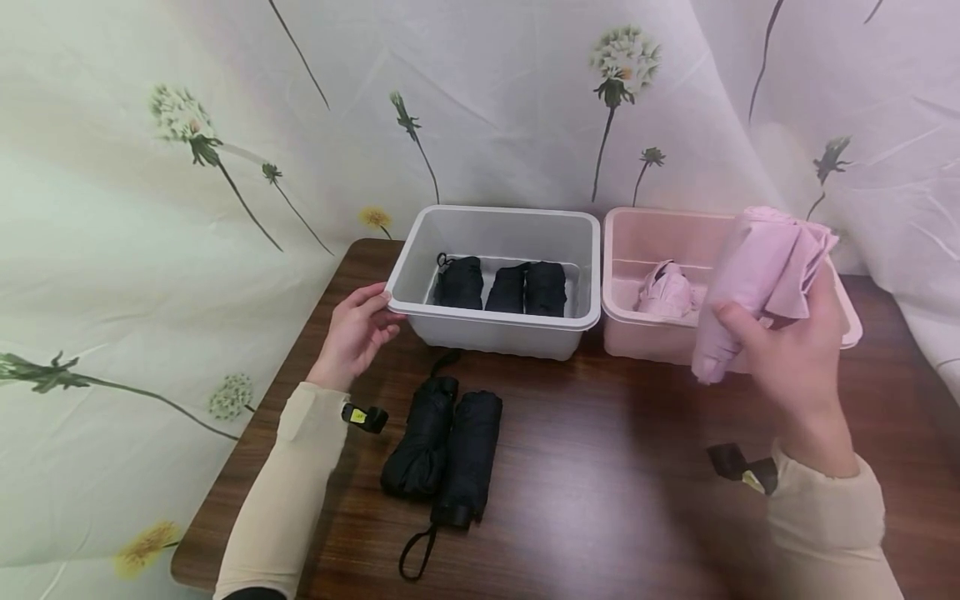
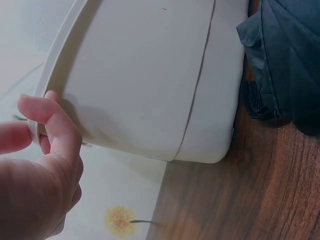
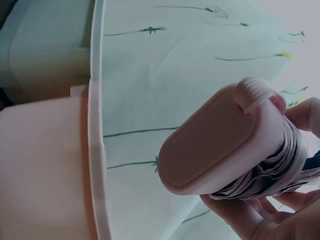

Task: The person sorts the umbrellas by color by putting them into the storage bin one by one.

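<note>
My left hand [image 1: 358,333] pinches the left front corner rim of a grey plastic bin [image 1: 495,335]; in the left wrist view its thumb and fingers [image 2: 62,132] close over the rim. Three folded black umbrellas [image 1: 546,289] lie side by side inside that bin. My right hand [image 1: 806,367] grips a folded pink umbrella [image 1: 750,271], raised in front of and over the pink bin [image 1: 637,335]. The right wrist view shows the umbrella's flat oval handle end [image 3: 210,145] with a short loop. Inside the pink bin lies another pink umbrella [image 1: 666,292], partly hidden.
Two folded black umbrellas, one on the left [image 1: 420,437] and one on the right [image 1: 471,450], lie together on the brown wooden table [image 1: 585,483] before the grey bin. Behind the bins hangs a pale cloth [image 1: 510,100] with dandelion prints.
</note>
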`<control>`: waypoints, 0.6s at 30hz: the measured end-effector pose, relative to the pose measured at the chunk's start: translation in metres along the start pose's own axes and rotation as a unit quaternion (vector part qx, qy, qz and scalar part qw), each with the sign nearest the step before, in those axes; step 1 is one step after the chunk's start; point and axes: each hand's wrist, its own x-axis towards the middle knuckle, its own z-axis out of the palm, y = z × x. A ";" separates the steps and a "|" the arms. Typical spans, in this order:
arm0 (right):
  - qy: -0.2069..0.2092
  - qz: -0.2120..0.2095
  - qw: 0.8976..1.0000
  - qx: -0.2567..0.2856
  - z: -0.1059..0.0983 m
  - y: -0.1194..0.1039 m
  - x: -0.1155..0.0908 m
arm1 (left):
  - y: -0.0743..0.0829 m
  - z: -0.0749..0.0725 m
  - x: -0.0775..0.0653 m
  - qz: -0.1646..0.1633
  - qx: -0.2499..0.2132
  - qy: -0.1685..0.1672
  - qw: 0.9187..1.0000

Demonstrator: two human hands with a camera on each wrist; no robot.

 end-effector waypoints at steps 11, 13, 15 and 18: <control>0.061 0.029 0.997 0.037 -0.014 0.010 0.020 | -0.001 -0.001 0.000 0.007 -0.005 0.001 1.000; 0.069 0.042 0.993 0.084 -0.016 0.013 0.024 | -0.001 0.000 0.000 0.008 -0.009 -0.002 1.000; 0.075 0.061 0.989 0.112 -0.018 0.016 0.027 | -0.001 0.000 0.000 0.007 -0.013 -0.006 1.000; 0.082 0.092 0.981 0.148 -0.022 0.020 0.032 | 0.000 0.000 0.000 0.006 -0.012 -0.007 1.000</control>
